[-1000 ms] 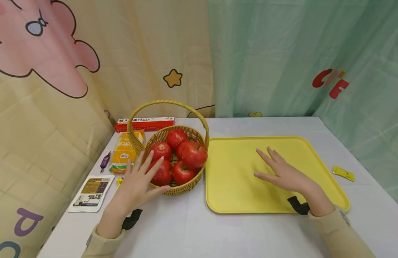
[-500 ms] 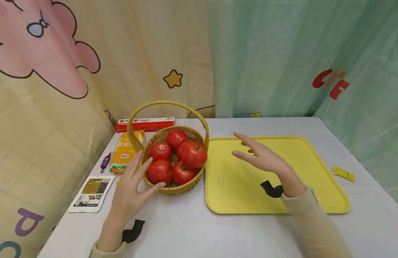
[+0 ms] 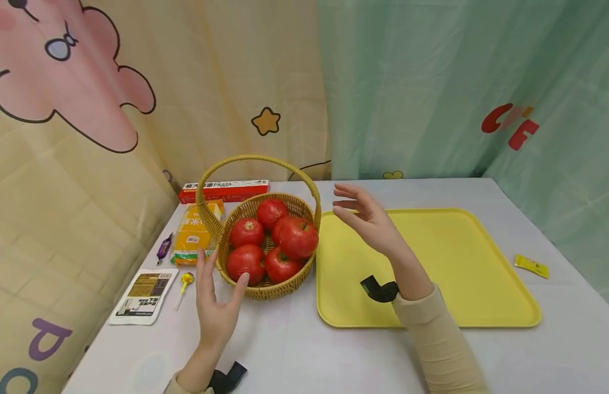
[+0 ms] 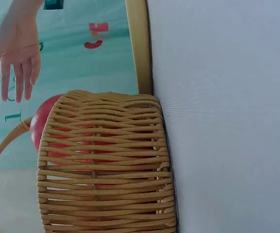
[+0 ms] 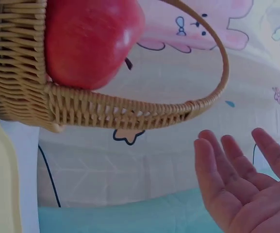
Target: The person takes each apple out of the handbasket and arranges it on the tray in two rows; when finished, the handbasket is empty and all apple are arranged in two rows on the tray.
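A wicker basket (image 3: 267, 291) with a tall arched handle (image 3: 255, 157) holds several red apples (image 3: 298, 238). Just in front of the basket's left side is my left hand (image 3: 217, 317), its fingers spread and holding nothing. My right hand (image 3: 371, 221) hovers to the right of the basket, over the tray's back left part, fingers slightly bent and apart from the handle. In the right wrist view, the right hand (image 5: 251, 189) is near the handle (image 5: 198, 104) with a gap between them. The left wrist view shows the basket's woven side (image 4: 106, 165) close up.
A yellow tray (image 3: 462, 273) lies right of the basket, with a yellow wrapped candy (image 3: 531, 266) beyond it. On the left are a red pasta box (image 3: 225, 191), an orange bag (image 3: 193, 230), a purple candy (image 3: 164, 249), a white pouch (image 3: 143, 297) and a lollipop (image 3: 186, 280).
My right hand has moved left and away from me, from over the tray's middle toward the basket. The left hand has drawn back slightly toward me and right, uncovering the lollipop.
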The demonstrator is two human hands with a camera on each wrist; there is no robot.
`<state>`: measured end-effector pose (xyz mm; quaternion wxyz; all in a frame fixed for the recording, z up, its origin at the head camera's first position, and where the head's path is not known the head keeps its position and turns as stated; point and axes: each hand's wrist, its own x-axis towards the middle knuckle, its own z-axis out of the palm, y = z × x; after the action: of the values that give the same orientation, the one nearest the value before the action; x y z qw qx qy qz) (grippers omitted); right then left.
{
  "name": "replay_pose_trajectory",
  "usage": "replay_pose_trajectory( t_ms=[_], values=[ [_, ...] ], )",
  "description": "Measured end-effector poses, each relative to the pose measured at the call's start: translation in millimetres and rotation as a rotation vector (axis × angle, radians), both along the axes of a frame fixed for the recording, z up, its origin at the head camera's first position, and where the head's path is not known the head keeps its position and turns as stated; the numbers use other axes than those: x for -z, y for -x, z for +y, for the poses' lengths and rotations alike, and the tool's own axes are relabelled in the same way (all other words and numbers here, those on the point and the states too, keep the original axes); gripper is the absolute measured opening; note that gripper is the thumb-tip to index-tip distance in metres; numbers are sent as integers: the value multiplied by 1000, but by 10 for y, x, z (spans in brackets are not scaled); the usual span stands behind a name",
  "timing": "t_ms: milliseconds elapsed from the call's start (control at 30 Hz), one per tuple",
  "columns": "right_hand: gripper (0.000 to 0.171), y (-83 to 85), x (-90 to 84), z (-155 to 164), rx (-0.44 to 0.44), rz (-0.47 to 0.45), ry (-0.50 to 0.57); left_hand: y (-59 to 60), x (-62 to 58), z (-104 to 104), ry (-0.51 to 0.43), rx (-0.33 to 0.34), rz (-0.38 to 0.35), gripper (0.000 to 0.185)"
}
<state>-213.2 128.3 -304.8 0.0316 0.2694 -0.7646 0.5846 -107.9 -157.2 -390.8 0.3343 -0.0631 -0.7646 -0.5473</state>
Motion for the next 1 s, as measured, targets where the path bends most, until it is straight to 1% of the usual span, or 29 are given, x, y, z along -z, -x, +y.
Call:
replay_pose_trajectory(
  t_ms=[67, 167, 300, 367, 467, 567, 700, 767, 867, 1000],
  values=[
    [46, 12, 57, -63, -9, 29, 44, 25, 27, -19, -51, -3, -32, 65],
    [43, 41, 135, -143, -27, 35, 60, 123, 178, -133, -112, -7, -75, 64],
    [42, 77, 217, -209, -43, 19, 15, 173, 204, -210, -185, -5, -112, 59],
    [42, 88, 256, -230, -37, 6, -7, 197, 215, -252, -243, 19, -139, 56],
    [42, 97, 302, -260, -24, -17, -18, 228, 231, -311, -331, 53, -202, 53],
    [44, 100, 332, -283, -6, -42, -26, 251, 247, -352, -410, 76, -267, 54],
    [45, 107, 366, -292, 21, -87, -43, 266, 266, -365, -461, 95, -353, 57],
    [45, 111, 382, -291, 28, -104, -53, 269, 275, -361, -473, 103, -382, 59],
    [44, 119, 412, -298, 38, -109, -54, 277, 289, -354, -475, 112, -409, 60],
    [45, 118, 468, -331, 55, -86, -50, 291, 296, -343, -472, 127, -429, 62]
  ],
)
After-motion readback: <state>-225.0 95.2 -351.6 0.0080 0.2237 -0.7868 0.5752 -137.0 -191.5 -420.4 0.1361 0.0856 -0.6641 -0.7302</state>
